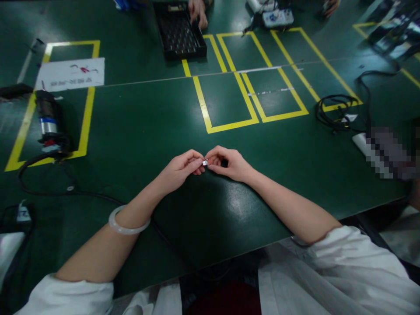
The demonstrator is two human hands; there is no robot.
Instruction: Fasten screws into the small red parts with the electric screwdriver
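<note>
Both of my hands meet over the middle of the dark green table (pixel 138 131). Between their fingertips sits a tiny silver metal part (pixel 205 162). My left hand (pixel 182 168) pinches it from the left with thumb and forefinger, fingers curled. My right hand (pixel 226 163) pinches the same part from the right, fingers also curled. A pale bangle (pixel 126 223) circles my left wrist. White sleeves cover both upper arms.
A black slotted tray (pixel 180 35) lies at the far edge with another person's hand (pixel 197 11) on it. Yellow tape boxes (pixel 249 83) mark the table. An electric screwdriver (pixel 49 122) with a black cable lies left. Coiled black cable (pixel 334 111) lies right.
</note>
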